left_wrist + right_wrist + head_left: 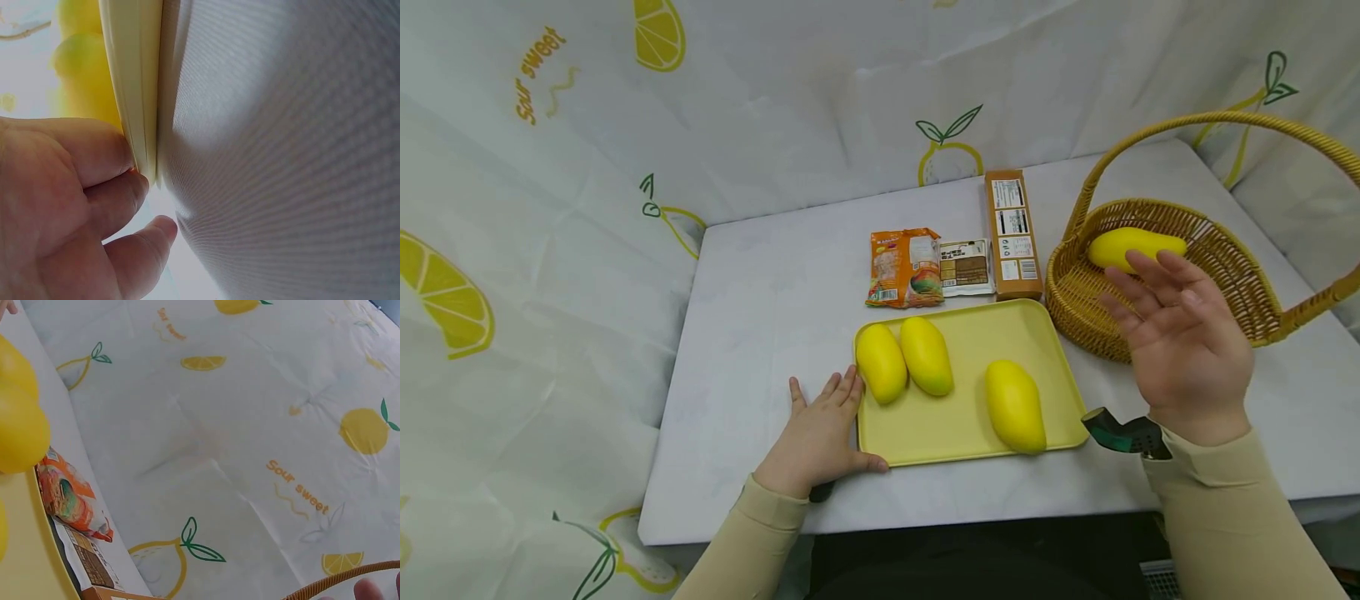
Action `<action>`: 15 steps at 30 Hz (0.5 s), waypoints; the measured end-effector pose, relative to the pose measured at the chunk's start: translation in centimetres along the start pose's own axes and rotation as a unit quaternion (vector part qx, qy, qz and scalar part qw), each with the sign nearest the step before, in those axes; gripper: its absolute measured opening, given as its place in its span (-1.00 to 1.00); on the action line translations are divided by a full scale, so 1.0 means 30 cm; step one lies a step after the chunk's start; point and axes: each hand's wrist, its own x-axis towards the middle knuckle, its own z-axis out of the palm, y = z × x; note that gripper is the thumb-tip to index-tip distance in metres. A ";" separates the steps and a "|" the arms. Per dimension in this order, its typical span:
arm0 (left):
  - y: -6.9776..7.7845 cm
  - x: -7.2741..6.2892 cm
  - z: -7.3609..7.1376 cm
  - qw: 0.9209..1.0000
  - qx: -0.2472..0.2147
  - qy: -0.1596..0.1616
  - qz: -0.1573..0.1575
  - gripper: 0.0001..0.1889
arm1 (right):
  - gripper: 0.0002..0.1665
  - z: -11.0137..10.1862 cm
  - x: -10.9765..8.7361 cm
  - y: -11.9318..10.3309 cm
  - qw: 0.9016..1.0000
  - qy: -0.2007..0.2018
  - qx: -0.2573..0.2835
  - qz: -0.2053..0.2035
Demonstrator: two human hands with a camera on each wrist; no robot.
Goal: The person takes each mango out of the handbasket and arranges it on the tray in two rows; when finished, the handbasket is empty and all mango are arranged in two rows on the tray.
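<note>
Three yellow mangoes lie on a pale yellow tray: a left mango (882,363), one beside it (927,356) and a right mango (1015,407). My left hand (820,433) rests at the left edge of the tray (955,429), fingers spread, fingertips at its rim; the left wrist view shows them against the tray's side (134,81). My right hand (1187,342) is raised with its palm up and fingers loosely extended, holding nothing. It overlaps the front of a wicker basket (1225,250), in which another mango (1135,247) lies.
Behind the tray lie an orange snack bag (906,267), a white and brown packet (966,267) and a long brown box (1013,233). The basket's tall handle (1225,117) arches over the right side. A lemon-print curtain (775,108) hangs behind the white table (760,300).
</note>
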 end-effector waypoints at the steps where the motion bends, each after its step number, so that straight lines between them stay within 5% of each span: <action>1: 0.000 0.000 0.000 1.000 0.000 0.000 0.000 0.47 | -0.29 -0.001 0.003 -0.007 1.000 0.007 0.008 0.002; 8: -0.002 0.001 0.003 1.000 0.001 0.000 0.001 0.47 | -0.39 -0.015 0.026 -0.046 0.996 0.084 0.026 -0.002; 15: -0.001 0.001 0.001 1.000 -0.001 -0.003 -0.001 0.46 | -0.43 -0.053 0.060 -0.079 0.983 0.151 0.102 -0.001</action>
